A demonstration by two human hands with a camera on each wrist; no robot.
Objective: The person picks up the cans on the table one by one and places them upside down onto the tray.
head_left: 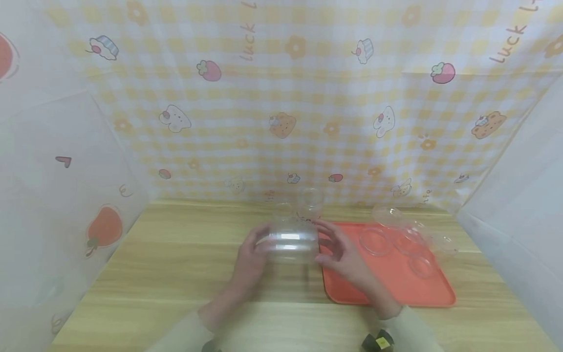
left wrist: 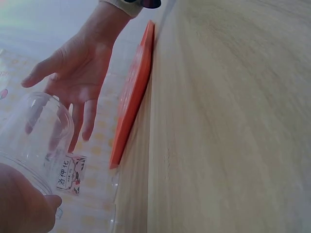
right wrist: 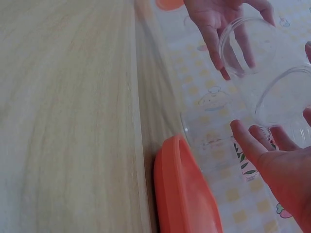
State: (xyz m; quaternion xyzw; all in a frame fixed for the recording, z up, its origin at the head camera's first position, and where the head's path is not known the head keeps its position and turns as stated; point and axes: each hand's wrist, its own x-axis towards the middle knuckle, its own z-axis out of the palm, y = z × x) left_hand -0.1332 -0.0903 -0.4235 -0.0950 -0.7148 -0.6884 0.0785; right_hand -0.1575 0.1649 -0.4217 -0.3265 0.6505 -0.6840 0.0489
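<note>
A clear plastic cup [head_left: 292,242] is held on its side above the table, between both hands. My left hand [head_left: 252,259] holds it at the rim end, thumb toward me; the left wrist view shows this hand [left wrist: 24,201] at the lower left. My right hand [head_left: 347,259] is at the cup's other end with its fingers spread. In the right wrist view, the right hand's fingers [right wrist: 250,145] look loosely extended beside the cup [right wrist: 267,73]; whether they touch it I cannot tell. Motion blurs the cup and left hand in the head view.
An orange tray [head_left: 387,293] lies at the right, with several clear round lids, such as one lid [head_left: 374,241], on and around it. Behind the hands stands another clear container [head_left: 311,198], and a printed label [left wrist: 70,174] shows there. A patterned cloth [head_left: 281,98] hangs behind the table.
</note>
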